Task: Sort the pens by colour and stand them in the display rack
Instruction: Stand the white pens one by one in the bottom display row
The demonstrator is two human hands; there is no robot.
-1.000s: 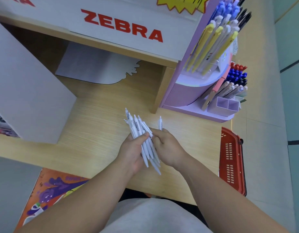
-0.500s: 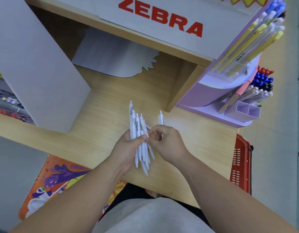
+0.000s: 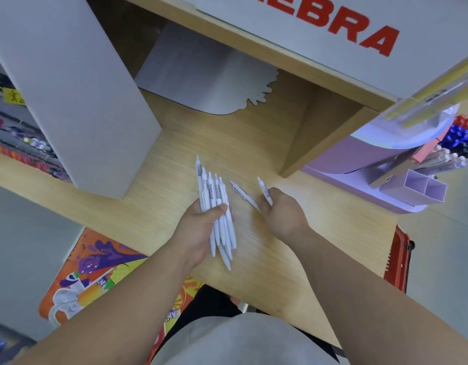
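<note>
Both grips loaded, centre of frame
The left grip [image 3: 201,227] clasps a bundle of white pens [image 3: 217,204] over the surface [image 3: 280,262]; the right grip [image 3: 282,216], just beside it, pinches two loose pens [image 3: 264,191].

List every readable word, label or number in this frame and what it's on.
"EBRA": red capitals on the white sign board, tops cropped by the frame edge.
Dark print on the bundle of white plastic pens in the left hand: too small to read.
Dark print on the single white plastic pen in the right hand: too small.
Yellow tag at the left edge: blurred.
Orange cartoon poster: lettering illegible.
</note>
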